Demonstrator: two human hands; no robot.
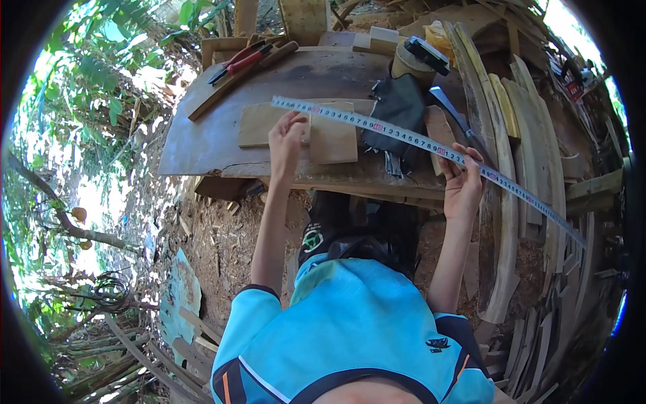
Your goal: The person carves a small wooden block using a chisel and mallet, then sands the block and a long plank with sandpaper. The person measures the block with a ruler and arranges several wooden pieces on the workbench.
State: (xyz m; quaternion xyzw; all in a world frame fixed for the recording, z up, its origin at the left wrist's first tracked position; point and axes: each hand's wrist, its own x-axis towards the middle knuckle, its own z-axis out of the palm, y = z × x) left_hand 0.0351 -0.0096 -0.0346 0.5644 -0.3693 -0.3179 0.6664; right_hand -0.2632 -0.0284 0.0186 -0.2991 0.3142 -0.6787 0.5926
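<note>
Blue shirt (356, 323) at 6 o'clock lies nearest. At 3 o'clock, the right hand (464, 185) grips the tape measure (404, 136) between its fingers, probably to steady its slant from 11 o'clock over the tabletop (195, 148); the left hand (287, 140) curls near that end, hold unclear.
</note>
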